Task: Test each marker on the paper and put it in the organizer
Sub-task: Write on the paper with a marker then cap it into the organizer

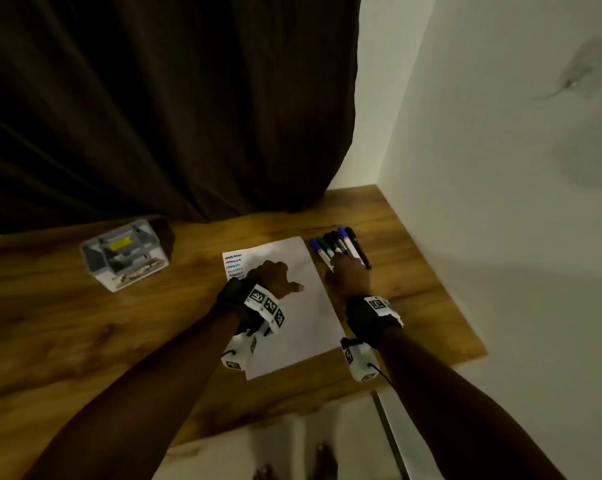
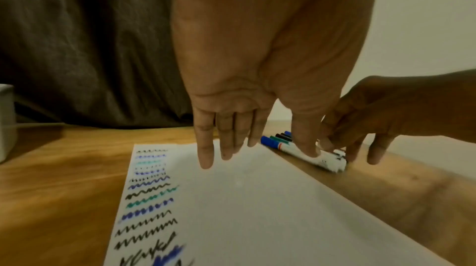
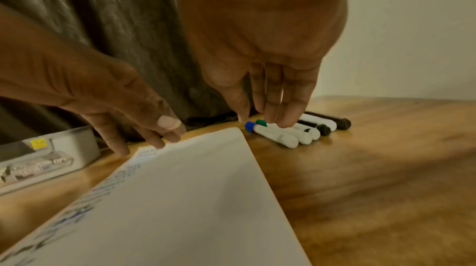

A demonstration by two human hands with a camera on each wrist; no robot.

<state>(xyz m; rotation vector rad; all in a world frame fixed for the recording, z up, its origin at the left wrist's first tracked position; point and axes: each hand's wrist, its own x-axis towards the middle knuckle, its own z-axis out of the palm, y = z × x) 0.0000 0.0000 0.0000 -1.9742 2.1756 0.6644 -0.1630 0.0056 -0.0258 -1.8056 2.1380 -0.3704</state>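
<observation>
Nearest, the paper [image 1: 292, 306] lies flat on the wooden counter [image 1: 84, 341], its left margin already lined with black, blue and green squiggles, so testing has gone on, though whether with these markers I cannot tell. The left hand [image 1: 270, 277] hangs low over the far part of the sheet, fingers straight and relaxed, holding nothing. Just right of the paper, the right hand [image 1: 349, 275] reaches down onto the row of markers [image 1: 337, 245], fingertips [image 3: 283, 122] touching the barrels; no grasp has clearly formed. The markers lie side by side, all capped. Far left, well apart, stands the grey organizer [image 1: 126, 258]; I cannot make out any marker in it. Most of the sorting looks left.
</observation>
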